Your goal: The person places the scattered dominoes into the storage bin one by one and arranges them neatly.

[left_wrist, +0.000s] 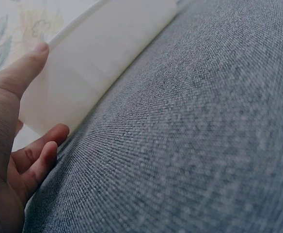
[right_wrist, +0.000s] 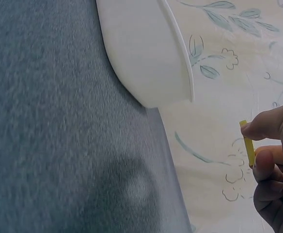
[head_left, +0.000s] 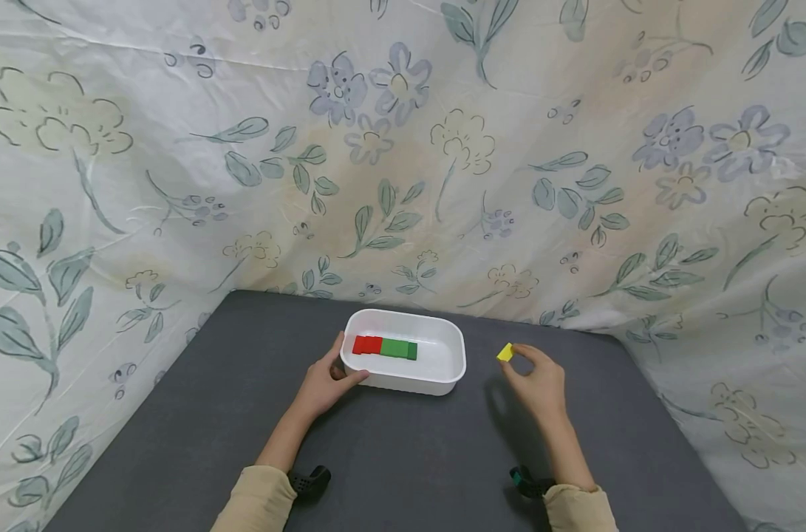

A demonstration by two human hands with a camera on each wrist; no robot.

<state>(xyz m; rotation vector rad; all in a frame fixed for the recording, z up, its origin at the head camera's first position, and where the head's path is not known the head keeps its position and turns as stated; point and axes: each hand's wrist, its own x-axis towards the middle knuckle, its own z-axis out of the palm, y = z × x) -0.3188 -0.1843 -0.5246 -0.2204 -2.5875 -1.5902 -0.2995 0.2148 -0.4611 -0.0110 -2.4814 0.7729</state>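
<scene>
A white plastic tub (head_left: pixel 442 386) stands on the dark cloth, with red pieces (head_left: pixel 367 345) and green pieces (head_left: pixel 396 348) lying in a row inside it. My left hand (head_left: pixel 323 385) holds the tub's left end, thumb over the front rim and index finger along the end wall. Two other fingers (left_wrist: pixel 47 155) curl low beside the wall in the left wrist view. To the right of the tub, my right hand (head_left: pixel 541 381) pinches a small flat yellow piece (head_left: pixel 505 352) between thumb and fingers, raised above the cloth. In the right wrist view the yellow piece appears edge-on.
Dark grey cloth (head_left: pixel 409 458) covers the table. Behind and at both sides hangs a floral curtain (head_left: pixel 389 170), close to the table's back edge. Black bands (head_left: pixel 312 483) sit on both wrists, below beige sleeves.
</scene>
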